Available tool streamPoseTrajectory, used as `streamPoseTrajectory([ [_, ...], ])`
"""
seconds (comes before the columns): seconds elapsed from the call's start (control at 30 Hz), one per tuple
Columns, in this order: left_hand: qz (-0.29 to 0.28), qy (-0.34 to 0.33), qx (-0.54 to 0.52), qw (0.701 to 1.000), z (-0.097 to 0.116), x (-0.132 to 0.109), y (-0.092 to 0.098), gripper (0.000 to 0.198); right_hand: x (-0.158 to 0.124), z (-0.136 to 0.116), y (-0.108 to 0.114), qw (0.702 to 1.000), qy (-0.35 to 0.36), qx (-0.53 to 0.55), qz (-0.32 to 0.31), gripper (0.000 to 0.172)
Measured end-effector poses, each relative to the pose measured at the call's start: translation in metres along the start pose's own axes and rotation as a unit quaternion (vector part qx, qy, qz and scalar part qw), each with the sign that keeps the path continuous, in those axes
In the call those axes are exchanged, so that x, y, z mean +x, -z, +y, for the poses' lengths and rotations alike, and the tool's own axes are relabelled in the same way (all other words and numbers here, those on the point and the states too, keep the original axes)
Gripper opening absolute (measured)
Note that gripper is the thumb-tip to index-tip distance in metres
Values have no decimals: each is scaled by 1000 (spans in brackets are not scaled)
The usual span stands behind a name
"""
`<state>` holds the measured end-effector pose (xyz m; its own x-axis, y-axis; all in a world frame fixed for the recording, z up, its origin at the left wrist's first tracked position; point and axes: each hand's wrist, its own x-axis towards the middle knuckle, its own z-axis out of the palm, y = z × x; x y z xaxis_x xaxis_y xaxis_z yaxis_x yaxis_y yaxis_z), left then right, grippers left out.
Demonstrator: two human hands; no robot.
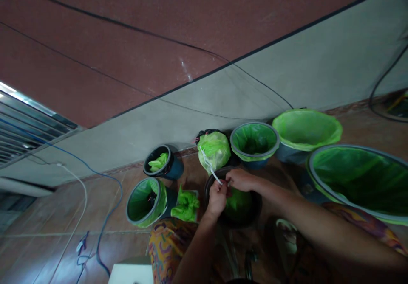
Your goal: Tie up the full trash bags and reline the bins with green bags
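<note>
My left hand (217, 198) is closed in a pinch on a white string (216, 175), whose loose end runs up and away to the left. Close against it, my right hand (241, 179) is also pinched, with a short bit of white showing at its fingertips. Both hands are above the rim of a dark round bin (259, 207). Green plastic (237, 205) fills the inside of that bin, below my fingers. Just beyond stands a full, rounded light green bag (215, 148), and the string's far end lies across it.
Right of the bin stand several green-lined buckets, including a large one (314, 156). To the left are a lined bucket (135, 203), a smaller bucket (146, 161) and crumpled green bags (186, 203). A blue cable (111, 212) crosses the tiled floor; a wall rises behind.
</note>
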<state>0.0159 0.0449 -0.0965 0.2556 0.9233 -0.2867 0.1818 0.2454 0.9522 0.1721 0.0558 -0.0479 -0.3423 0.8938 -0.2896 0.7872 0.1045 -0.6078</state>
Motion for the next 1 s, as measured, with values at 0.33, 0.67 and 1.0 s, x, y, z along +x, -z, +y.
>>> streamPoseTrajectory([
  [0.33,25,68,-30,997,8,-4,-3,24,-10,-9,16,997,-52,-55,24,27],
  [0.67,53,85,-139,985,8,-5,3,25,-13,-8,19,999,-21,-20,-33,23],
  [1.0,66,-11,-78,995,3,-2,3,19,-8,-9,9,996,-68,-51,-33,22],
])
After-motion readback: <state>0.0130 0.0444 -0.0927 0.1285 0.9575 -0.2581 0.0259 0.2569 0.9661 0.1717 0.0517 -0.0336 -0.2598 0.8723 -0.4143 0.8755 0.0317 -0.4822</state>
